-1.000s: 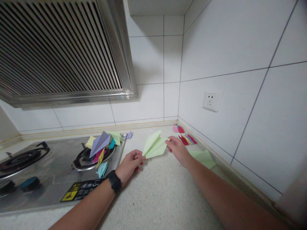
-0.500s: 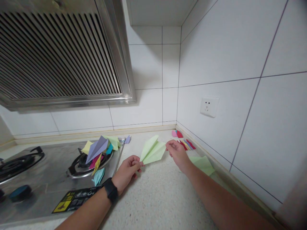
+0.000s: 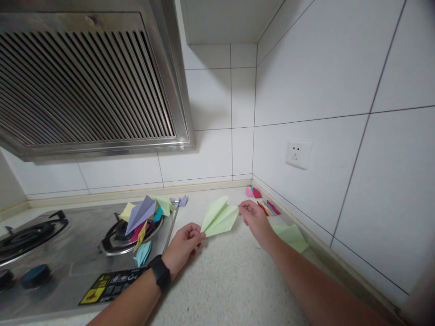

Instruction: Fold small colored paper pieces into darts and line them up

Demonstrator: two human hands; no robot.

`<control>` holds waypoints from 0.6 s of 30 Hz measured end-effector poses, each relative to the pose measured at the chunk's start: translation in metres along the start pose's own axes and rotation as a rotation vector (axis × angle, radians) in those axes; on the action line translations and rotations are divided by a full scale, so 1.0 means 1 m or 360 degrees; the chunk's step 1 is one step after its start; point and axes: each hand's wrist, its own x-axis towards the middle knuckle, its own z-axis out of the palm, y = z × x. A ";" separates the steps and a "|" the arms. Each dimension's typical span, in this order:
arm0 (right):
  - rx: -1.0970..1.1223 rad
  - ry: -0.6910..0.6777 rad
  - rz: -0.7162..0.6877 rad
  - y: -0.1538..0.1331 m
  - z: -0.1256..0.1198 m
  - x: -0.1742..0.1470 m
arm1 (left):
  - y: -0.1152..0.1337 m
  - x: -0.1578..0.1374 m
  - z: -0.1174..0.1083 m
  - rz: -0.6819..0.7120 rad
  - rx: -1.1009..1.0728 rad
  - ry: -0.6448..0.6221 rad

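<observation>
A pale green paper plane (image 3: pixel 220 219) is held above the counter between my two hands. My left hand (image 3: pixel 188 242) pinches its pointed nose at the lower left. At the opposite end, the fingers of my right hand (image 3: pixel 253 216) are closed on the tip of a wing. Pale green paper (image 3: pixel 292 236) lies on the counter, partly hidden by my right forearm. Several small folded papers (image 3: pixel 268 208) in red, yellow and purple rest just beyond my right hand.
A pile of folded paper planes, a purple one (image 3: pixel 142 213) on top, sits on the right burner of the gas stove (image 3: pixel 81 253). A small purple folded paper (image 3: pixel 183 200) lies by the stove's corner. The range hood (image 3: pixel 185 113) hangs above; a tiled wall (image 3: pixel 316 194) borders the right.
The view has shifted slightly, so everything appears a little lower and further right. Both hands keep their hold on the green paper plane, which looks much the same.
</observation>
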 end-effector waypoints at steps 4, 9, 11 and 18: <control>0.0040 0.0033 -0.0081 0.001 -0.003 0.001 | 0.000 0.000 0.001 0.0025 0.0013 -0.0024; -0.0204 0.0057 -0.0207 -0.007 -0.006 -0.002 | -0.005 0.001 0.000 0.0047 0.0044 -0.0049; -0.0232 0.0003 -0.0237 -0.009 -0.006 -0.003 | -0.006 0.001 -0.001 0.0065 0.0051 -0.0061; 0.0036 -0.0217 -0.0151 -0.002 -0.005 -0.002 | 0.002 -0.001 -0.001 0.0120 0.0054 -0.0119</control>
